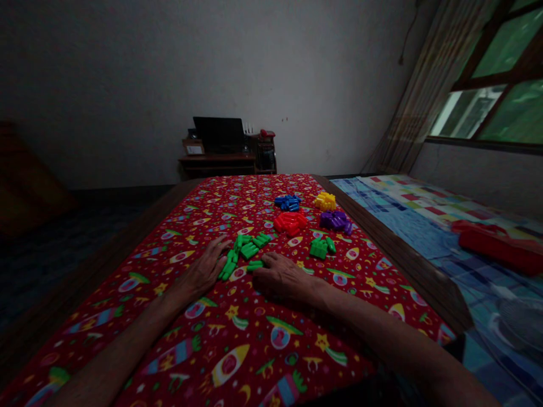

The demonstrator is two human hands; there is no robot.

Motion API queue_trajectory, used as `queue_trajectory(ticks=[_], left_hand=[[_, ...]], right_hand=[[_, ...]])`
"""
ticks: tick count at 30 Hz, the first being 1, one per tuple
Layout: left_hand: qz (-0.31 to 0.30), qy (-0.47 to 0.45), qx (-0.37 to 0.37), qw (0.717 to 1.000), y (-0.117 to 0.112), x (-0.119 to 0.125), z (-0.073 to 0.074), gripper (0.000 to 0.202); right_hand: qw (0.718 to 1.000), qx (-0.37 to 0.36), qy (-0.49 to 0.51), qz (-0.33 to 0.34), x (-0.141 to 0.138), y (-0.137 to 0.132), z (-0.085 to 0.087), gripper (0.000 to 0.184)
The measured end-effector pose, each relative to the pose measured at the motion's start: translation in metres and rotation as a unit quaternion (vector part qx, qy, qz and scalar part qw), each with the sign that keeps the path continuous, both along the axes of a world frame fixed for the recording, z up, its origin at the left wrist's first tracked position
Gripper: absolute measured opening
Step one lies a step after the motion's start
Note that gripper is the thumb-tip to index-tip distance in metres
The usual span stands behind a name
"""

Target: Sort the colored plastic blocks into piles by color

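A loose pile of green plastic building blocks lies on the red printed cloth. My left hand rests at the pile's left side, fingers stretched out and touching or nearly touching the nearest pieces. Just right of the pile, my right hand is closed with its fingers curled round one end of a green block; the block's other end sticks out to the left. A smaller green cluster sits farther right, apart from both hands.
Beyond the hands are separate heaps of red blocks, blue blocks, yellow blocks and purple blocks. A bed with a red bag and a fan stands right of the table. A monitor stands by the far wall.
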State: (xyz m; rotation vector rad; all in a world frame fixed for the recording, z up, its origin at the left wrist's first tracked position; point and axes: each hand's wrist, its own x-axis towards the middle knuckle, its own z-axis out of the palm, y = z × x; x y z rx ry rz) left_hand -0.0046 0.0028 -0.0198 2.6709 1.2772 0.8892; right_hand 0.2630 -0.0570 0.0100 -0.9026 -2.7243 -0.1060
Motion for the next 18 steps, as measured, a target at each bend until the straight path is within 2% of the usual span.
queue_trajectory(ticks=[2,5,10,12,15,18], left_hand=[[-0.004,0.004,0.002,1.0,0.0,0.0,0.001,0.042],[-0.005,0.006,0.002,1.0,0.0,0.0,0.002,0.043],[0.002,-0.001,0.001,1.0,-0.002,0.001,0.003,0.046],[0.009,-0.001,-0.002,1.0,-0.004,0.002,0.005,0.047],[-0.004,0.025,-0.019,1.0,-0.01,0.003,0.013,0.047],[-0.013,0.074,-0.011,0.997,-0.017,0.004,0.019,0.051]], right_hand=[[0.999,0.022,-0.036,-0.027,0.008,0.002,0.004,0.016],[0.991,0.051,-0.07,-0.106,0.023,0.004,0.014,0.019],[0.969,0.05,-0.079,-0.228,0.059,0.008,0.026,0.021],[0.968,0.042,-0.07,-0.239,0.078,0.01,0.019,0.022],[0.974,0.066,-0.009,-0.215,0.103,0.013,0.0,0.031],[0.976,0.104,0.054,-0.186,0.108,0.016,-0.012,0.039]])
